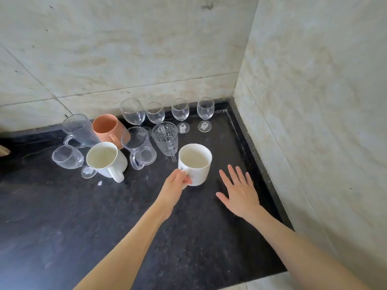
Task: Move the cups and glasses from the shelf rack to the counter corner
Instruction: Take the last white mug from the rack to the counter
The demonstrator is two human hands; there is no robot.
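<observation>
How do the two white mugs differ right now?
The right white mug is gripped at its handle by the left hand; the left white mug is untouched. The right one stands apart in open counter space; the left one sits packed among glassware, handle free toward the camera. Both are upright, empty-looking, same shape.

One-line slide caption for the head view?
Left hand holds a white mug by its handle beside gathered glassware; right hand hovers open.

Two bare forearms, sleeveless as far as the frame edge. No watch, bracelet, ring or glove on left hand (175,183) or right hand (240,194). Slender fingers (232,172), nails short and unpainted. Smooth wrists, nothing marked or written on them.
</observation>
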